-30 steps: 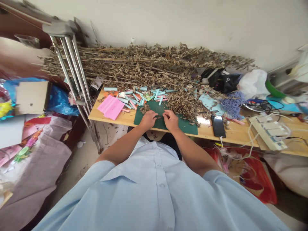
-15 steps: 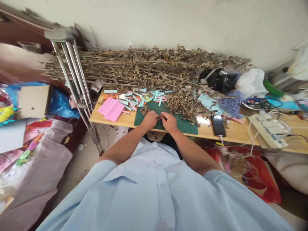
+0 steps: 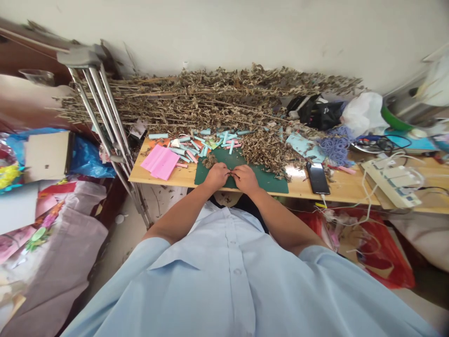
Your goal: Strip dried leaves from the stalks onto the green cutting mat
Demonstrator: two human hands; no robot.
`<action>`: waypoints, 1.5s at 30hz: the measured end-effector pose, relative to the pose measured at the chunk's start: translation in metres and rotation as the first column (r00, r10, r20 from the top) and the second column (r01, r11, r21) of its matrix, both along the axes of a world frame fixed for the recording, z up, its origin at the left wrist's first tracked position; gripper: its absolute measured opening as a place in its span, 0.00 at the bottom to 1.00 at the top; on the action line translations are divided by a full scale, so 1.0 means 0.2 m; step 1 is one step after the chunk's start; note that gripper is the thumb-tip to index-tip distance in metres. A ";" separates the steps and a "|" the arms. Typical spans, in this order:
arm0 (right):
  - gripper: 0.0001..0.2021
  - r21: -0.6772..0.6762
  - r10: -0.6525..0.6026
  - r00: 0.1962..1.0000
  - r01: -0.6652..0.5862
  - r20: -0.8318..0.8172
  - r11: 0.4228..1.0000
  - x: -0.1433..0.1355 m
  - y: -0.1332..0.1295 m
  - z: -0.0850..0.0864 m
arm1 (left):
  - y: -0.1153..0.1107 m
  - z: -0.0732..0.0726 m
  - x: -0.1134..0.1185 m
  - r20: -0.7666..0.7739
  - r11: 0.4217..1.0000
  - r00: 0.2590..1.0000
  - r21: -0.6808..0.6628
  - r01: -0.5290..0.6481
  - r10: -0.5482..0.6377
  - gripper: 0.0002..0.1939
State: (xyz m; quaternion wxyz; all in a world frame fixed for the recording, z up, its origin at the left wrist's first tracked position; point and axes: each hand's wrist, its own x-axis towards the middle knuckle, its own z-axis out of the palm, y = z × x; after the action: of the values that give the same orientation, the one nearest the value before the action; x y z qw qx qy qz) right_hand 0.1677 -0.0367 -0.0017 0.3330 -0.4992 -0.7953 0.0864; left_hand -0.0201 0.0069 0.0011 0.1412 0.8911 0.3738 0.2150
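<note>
Over the front of the green cutting mat, my left hand and my right hand meet fingertip to fingertip. Both are closed in a pinch on a small brown bit of dried leaf, mostly hidden by the fingers. A small clump of crumbled dried leaf lies just beyond my left hand. To the right, a heap of loose dried leaves spreads over the mat's back corner. Blue and pink paper rolls are scattered behind the mat, with pink paper sheets at the left.
Long bundles of dried plant stalks line the wall. Metal crutches lean at the table's left end. A phone on a cable, a power strip and purple yarn lie on the right.
My fingertips have drawn closer together around the dried leaf, and less of it shows. The view has shifted slightly; the things on the table look unmoved.
</note>
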 end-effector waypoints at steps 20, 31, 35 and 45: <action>0.13 -0.114 -0.193 0.974 0.180 -0.122 0.977 -0.04 0.03 -0.05 | -0.02 0.00 0.04 -0.167 0.992 0.985 0.126 -0.019 0.040 0.11; 0.12 -0.151 -0.021 0.971 -0.016 -0.238 0.988 -0.02 0.01 -0.04 | 0.01 0.03 0.05 -0.049 0.987 0.987 -0.033 -0.154 0.153 0.12; 0.11 -0.139 -0.050 0.981 0.024 -0.188 0.990 -0.02 0.01 -0.02 | 0.01 0.02 0.04 -0.088 0.997 0.994 -0.008 -0.072 0.071 0.12; 0.15 -0.099 -0.138 0.974 0.122 -0.180 0.988 -0.02 0.02 -0.04 | -0.03 0.02 0.03 -0.049 1.000 0.999 0.010 -0.023 0.023 0.11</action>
State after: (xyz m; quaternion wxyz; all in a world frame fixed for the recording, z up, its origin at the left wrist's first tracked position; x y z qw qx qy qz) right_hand 0.1632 -0.0327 -0.0105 0.3885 -0.5541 -0.7217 0.1455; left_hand -0.0138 0.0013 0.0060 0.1251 0.8925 0.3863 0.1965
